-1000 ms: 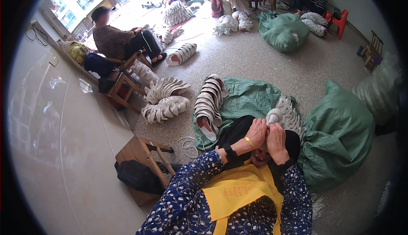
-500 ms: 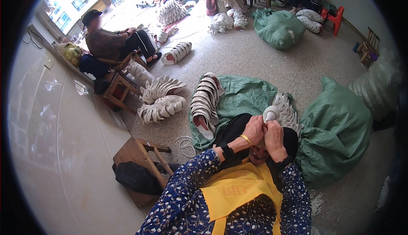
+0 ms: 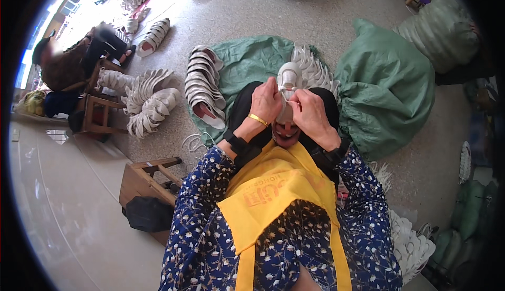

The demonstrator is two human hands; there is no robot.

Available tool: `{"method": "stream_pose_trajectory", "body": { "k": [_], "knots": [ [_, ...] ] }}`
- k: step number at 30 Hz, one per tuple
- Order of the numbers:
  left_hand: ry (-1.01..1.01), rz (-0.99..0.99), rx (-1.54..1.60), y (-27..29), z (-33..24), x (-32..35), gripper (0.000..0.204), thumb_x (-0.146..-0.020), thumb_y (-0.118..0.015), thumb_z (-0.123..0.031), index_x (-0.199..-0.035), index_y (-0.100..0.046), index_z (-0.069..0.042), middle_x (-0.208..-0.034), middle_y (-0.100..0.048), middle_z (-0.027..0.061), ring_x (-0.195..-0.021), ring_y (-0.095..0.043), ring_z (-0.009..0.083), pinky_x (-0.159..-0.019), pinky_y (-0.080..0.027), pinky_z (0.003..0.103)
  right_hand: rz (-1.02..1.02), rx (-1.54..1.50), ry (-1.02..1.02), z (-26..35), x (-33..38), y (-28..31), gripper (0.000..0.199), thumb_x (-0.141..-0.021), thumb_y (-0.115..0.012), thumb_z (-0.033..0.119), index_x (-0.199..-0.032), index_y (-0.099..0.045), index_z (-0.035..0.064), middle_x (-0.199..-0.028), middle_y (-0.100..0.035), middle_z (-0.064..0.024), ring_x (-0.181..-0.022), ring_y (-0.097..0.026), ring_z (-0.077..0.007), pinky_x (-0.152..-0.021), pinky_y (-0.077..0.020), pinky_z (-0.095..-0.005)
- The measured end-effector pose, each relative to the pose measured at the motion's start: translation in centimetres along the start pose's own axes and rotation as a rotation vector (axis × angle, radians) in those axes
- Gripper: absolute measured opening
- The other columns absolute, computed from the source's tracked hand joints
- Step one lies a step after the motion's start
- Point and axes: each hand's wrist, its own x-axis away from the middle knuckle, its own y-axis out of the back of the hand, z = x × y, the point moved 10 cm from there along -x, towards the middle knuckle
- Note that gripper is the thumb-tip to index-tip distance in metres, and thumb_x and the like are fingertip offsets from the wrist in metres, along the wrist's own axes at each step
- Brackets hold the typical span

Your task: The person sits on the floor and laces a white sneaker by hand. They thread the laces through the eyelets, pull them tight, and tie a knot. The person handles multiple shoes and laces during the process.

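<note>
Shoe (image 3: 285,114), at the dial's centre, toe to 12 o'clock. Left hand (image 3: 264,104) at its 10 o'clock and right hand (image 3: 313,116) at 3 o'clock, fingers drawn narrow, both pinching the white lace (image 3: 285,95). Around it: apron (image 3: 284,186), 6 o'clock; stool (image 3: 134,183), 8 o'clock; shoe stack (image 3: 204,83), towards 10 o'clock; green sack (image 3: 389,91), towards 2 o'clock.

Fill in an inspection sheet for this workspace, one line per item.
Surface: green sheet spread on speckled floor.
Job's things: white shoe, toe end pointing away from the yellow apron.
Clutter: left shoe row and right shoe row at the sheet's sides; wooden stool bearing a black item.
Hands: left hand and right hand, fingers closed at the shoe's white lace.
Cables: nothing seen; only a loose white cord.
Surroundings: bulging green sack on the right; seated person far left.
</note>
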Motion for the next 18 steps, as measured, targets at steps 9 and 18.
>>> {"method": "stream_pose_trajectory", "body": {
  "k": [9, 18],
  "knots": [
    [-0.003, 0.033, 0.015, -0.2, 0.1, 0.1, 0.015, -0.083, -0.066, -0.008, -0.085, -0.052, -0.002, -0.069, -0.059, 0.0169, -0.066, -0.06, 0.0387, -0.06, -0.046, 0.046, 0.251, -0.554, -0.317, 10.6, 0.5, 10.6, 0.005, -0.093, -0.067, 0.004, -0.091, -0.067, -0.0013, -0.078, -0.064, 0.0019, -0.069, -0.057, -0.003, -0.06, -0.046, -0.0217],
    [-0.097, 0.181, 0.51, 2.6, -9.4, -2.0, 0.018, -0.088, -0.073, -0.004, -0.099, -0.059, -0.003, -0.083, -0.064, 0.006, -0.071, -0.062, 0.0143, -0.063, -0.049, 0.029, 0.157, -0.466, -0.251, 8.4, -3.7, 14.9, 0.01, -0.096, -0.068, 0.01, -0.094, -0.069, 0.0005, -0.071, -0.06, 0.005, -0.057, -0.05, -0.0001, -0.048, -0.0358, -0.0184]
  ]
}}
